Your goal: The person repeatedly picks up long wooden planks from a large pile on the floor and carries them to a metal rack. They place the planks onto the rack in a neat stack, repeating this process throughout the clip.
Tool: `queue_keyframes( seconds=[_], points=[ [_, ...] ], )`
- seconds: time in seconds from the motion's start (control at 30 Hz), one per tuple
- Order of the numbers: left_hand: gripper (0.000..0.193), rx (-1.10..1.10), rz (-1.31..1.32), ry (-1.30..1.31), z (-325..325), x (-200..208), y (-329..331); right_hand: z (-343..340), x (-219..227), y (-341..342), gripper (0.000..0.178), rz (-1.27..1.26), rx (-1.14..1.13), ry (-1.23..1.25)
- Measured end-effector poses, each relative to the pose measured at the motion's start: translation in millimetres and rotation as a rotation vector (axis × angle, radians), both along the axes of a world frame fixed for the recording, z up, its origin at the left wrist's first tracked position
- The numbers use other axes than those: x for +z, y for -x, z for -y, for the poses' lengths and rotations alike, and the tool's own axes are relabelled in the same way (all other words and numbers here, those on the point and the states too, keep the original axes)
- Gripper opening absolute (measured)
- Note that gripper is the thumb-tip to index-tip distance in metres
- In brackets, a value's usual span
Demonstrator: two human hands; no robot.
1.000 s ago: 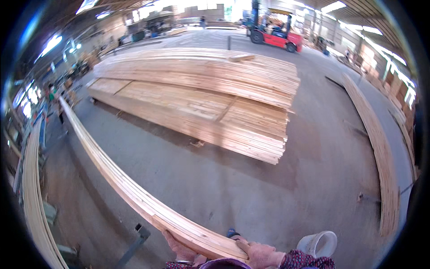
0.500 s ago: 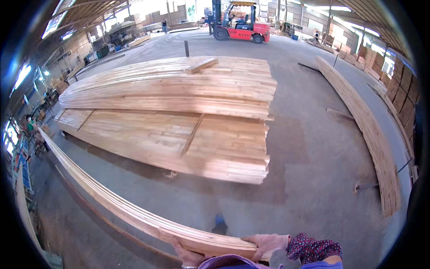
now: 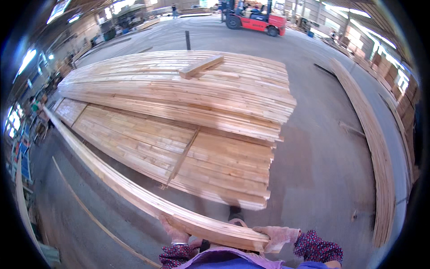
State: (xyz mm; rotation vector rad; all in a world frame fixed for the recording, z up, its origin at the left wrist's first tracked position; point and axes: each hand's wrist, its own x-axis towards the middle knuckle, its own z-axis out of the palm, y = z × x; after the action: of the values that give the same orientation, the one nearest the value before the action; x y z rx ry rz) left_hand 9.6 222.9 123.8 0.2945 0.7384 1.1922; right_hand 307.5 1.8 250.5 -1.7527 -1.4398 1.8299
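A bundle of long, thin wooden boards [image 3: 148, 201] stretches from my body to the far left, its planks lying against one another. My left hand [image 3: 175, 231], in a pale work glove, is closed under the near side of the bundle. Around its near end is my right hand [image 3: 278, 235], gloved too and closed on the boards. At the distant end stands another person [image 3: 36, 106], whose hands are too small to make out. Just beyond the bundle is a large low stack of planks [image 3: 228, 154], with a thin wooden strip [image 3: 184, 154] lying across it.
A higher layer of planks [image 3: 179, 96] covers the stack's far side, with a short wooden block [image 3: 200, 66] on top. More long boards [image 3: 369, 134] lie at the right. A red forklift [image 3: 257, 21] stands at the back. A narrow strip [image 3: 96, 219] lies on the left floor.
I have come closer to the plank stack, carrying the bundle in both hands. My left hand and its sleeve show more fully now.
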Motion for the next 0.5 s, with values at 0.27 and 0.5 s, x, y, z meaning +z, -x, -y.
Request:
queue_keyframes(
  seconds=[0.27, 0.5],
  points=[
    [0.072, 0.028, -0.074, 0.190, -73, 95, -201, -89, -1, -181, 0.098, 0.090, 0.027, 0.076],
    [0.072, 0.080, -0.023, 0.221, -160, 62, -312, -151, -16, -306, 0.098, -0.018, -0.060, 0.043]
  ],
)
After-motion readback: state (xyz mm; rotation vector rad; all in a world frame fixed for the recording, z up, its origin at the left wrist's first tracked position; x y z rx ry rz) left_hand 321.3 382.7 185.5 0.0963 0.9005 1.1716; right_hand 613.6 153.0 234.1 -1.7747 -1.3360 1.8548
